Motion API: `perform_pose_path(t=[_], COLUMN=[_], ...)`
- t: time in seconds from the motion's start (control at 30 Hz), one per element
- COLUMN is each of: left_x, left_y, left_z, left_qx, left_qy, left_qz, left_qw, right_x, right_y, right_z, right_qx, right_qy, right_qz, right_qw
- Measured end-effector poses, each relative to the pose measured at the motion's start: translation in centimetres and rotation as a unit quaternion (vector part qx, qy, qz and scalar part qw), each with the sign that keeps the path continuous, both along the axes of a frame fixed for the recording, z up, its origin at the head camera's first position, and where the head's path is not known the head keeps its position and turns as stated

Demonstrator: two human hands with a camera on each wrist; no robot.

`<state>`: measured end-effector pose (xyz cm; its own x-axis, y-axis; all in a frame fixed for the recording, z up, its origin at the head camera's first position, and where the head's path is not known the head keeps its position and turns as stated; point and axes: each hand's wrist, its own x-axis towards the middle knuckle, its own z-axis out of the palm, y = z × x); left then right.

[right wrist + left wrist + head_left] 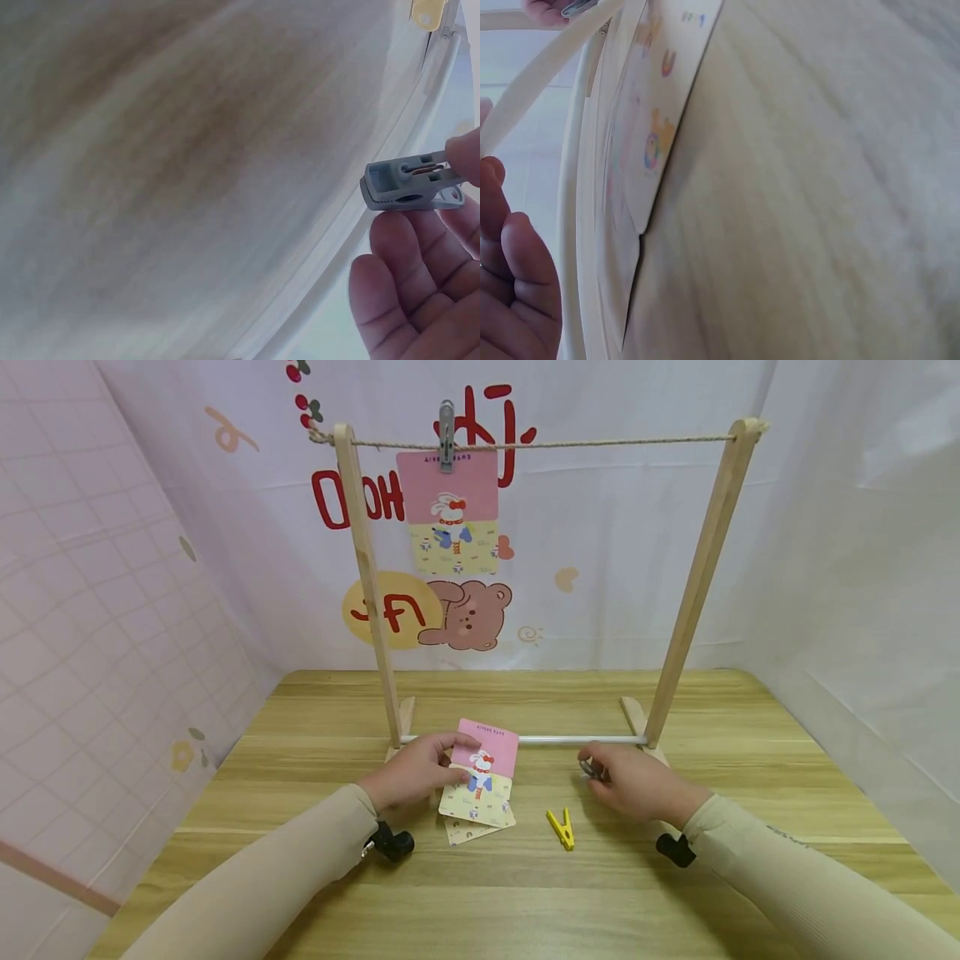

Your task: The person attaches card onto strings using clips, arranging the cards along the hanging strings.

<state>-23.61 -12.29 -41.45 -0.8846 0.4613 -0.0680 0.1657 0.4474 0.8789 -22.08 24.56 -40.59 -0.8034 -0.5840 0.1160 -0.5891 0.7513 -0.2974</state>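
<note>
My left hand (420, 768) pinches the left edge of a pink and yellow rabbit card (497, 753). The left wrist view shows this card raised off the table, above further cards (656, 127) lying there. Between thumb and fingers, my right hand (633, 779) holds a grey clothespin (409, 180) low over the table, right of the cards. A yellow clothespin (562, 831) lies on the wood between the two hands. Higher up, another rabbit card (453, 543) hangs from a rope (600, 442), held by a second grey clothespin (447, 435).
The rope is strung between a left wooden post (367, 568) and a right wooden post (701, 577). A white rod (577, 740) joins the posts near the table (525, 910). Behind stands a printed white curtain (630, 527).
</note>
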Motion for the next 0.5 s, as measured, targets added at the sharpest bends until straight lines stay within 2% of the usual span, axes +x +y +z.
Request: perform_pose_path(t=[0.3, 0.5], left_x=[0.19, 0.40], left_y=[0.29, 0.41], left_z=[0.22, 0.47], left_qx=[0.030, 0.038], left_qy=[0.002, -0.002], left_qz=[0.015, 0.024], left_qw=[0.9994, 0.9990], right_x=[0.30, 0.19], right_y=[-0.29, -0.42], right_z=[0.23, 0.18], right_qx=[-0.054, -0.093], right_qy=[0.009, -0.005], right_qz=[-0.009, -0.007], right_qw=[0.998, 0.996])
